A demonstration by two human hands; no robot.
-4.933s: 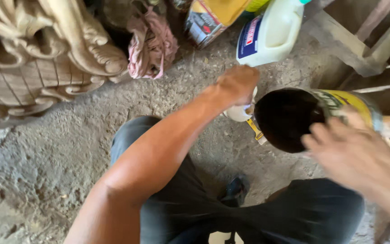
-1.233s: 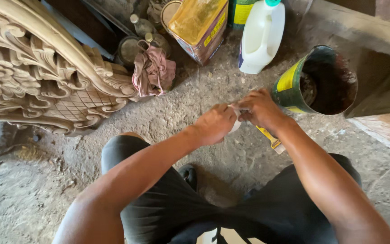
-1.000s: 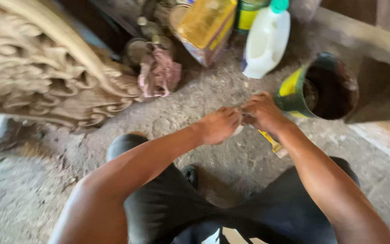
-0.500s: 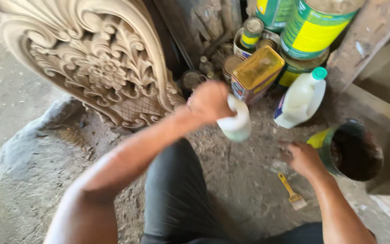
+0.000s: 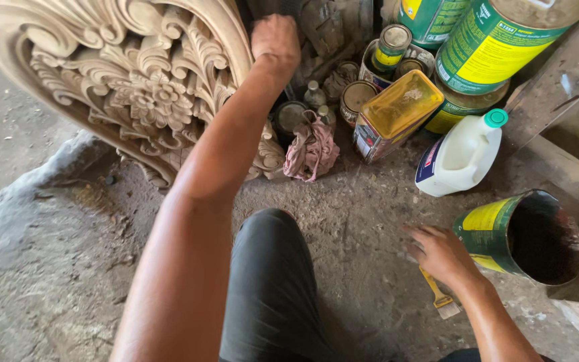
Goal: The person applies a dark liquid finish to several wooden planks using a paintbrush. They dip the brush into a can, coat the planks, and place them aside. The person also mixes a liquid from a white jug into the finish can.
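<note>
Resting left hand (image 5: 275, 41) on carved panel (image 5: 129, 87); right hand (image 5: 445, 255) over brush (image 5: 438, 295).

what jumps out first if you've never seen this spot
The big carved wood panel at upper left, all scrolls and flowers, with the left hand at its top edge. At right, the right hand rests on the dirt floor by a tipped open can and a small brush. Behind stand a white jug and a yellow tin.
</note>
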